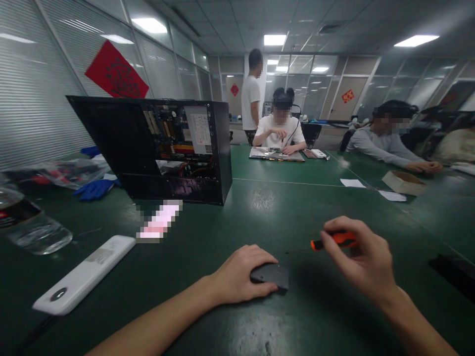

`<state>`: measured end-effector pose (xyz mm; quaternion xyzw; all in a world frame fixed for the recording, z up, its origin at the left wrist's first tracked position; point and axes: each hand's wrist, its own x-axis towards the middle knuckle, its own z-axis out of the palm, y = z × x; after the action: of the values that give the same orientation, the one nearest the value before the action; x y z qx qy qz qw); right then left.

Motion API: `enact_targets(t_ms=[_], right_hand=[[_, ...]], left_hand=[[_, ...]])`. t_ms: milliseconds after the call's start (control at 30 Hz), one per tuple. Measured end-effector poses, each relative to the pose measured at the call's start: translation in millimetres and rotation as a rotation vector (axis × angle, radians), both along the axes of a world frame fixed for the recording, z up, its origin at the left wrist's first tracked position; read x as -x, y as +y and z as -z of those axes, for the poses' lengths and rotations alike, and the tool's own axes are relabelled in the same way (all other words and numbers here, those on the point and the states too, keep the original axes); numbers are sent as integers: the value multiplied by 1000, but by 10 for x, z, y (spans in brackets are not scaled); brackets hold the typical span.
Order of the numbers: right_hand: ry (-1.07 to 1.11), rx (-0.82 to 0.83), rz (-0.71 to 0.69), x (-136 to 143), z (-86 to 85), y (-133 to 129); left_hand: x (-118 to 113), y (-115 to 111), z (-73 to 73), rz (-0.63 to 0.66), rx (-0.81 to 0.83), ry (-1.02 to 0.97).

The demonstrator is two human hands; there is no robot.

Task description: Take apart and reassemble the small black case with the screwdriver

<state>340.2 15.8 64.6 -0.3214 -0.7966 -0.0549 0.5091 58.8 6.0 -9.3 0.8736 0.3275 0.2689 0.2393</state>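
My left hand is wrapped round a dark grey, block-like object that rests on the green table. To its right, my right hand holds an orange and black screwdriver above the table. The screwdriver's thin shaft points left, toward the grey object, with its tip a little apart from it. Beyond my left hand stands an open black computer case, with boards, cables and a labelled metal box showing inside.
At the left are a white power strip, a water bottle, a blue glove and plastic bags. A dark flat object lies far right. Across the table, people sit near a panel and an open box.
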Motion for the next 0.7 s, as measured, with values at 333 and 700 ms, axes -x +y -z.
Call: enact_targets(t_ms=[333,700], right_hand=[[35,-144,10,-166,182,-69],[29,-54,-198,-73,175,-118]], left_hand=[[-7,-6,46,-19,56,-43],[-19,-7,5,-20,67,-51]])
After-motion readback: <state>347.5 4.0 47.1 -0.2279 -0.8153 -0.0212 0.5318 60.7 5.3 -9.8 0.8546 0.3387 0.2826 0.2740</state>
